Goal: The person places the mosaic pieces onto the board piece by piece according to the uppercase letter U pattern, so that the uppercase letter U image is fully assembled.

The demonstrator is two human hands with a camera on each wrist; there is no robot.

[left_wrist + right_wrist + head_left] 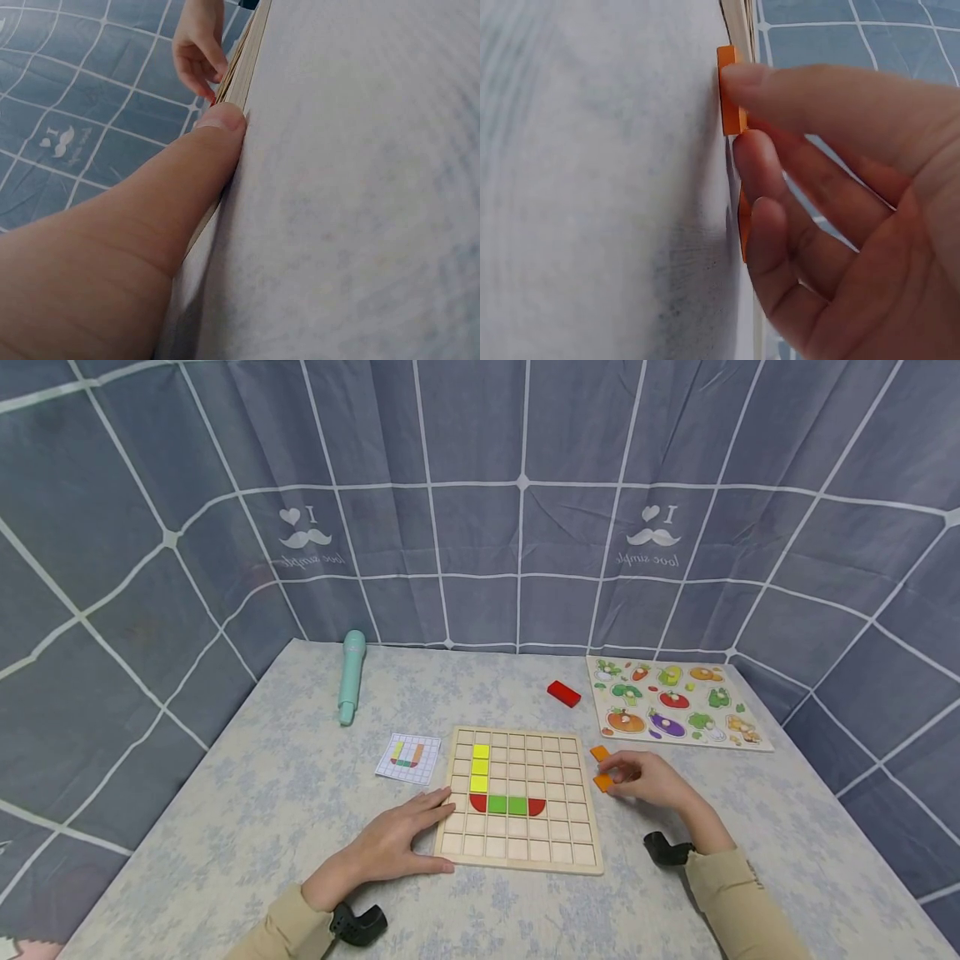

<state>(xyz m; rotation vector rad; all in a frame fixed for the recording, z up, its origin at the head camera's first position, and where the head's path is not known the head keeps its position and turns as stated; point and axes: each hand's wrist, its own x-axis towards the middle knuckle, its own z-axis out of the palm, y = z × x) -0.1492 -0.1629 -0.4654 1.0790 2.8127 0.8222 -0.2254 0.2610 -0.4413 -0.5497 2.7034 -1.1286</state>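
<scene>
A wooden grid board (517, 856) lies flat, holding a column of yellow tiles (480, 767), green tiles (497, 804) and a red rounded piece (536, 807) at each end of the green row. My left hand (393, 839) rests against its left side, fingers spread on the edge and thumb (202, 150) along the lower left side. To the right of the board, my right hand (648, 779) pinches an orange tile (729, 90) at the tabletop, thumb on its face. A second orange tile (599, 752) lies beside the fingers, partly hidden in the right wrist view.
A pattern card (407, 758) lies left of the board. Farther back are a teal microphone-shaped object (352, 677), a red block (564, 694) and a vegetable puzzle board (678, 703). A blue checked curtain (480, 527) hangs behind the patterned tablecloth (255, 777).
</scene>
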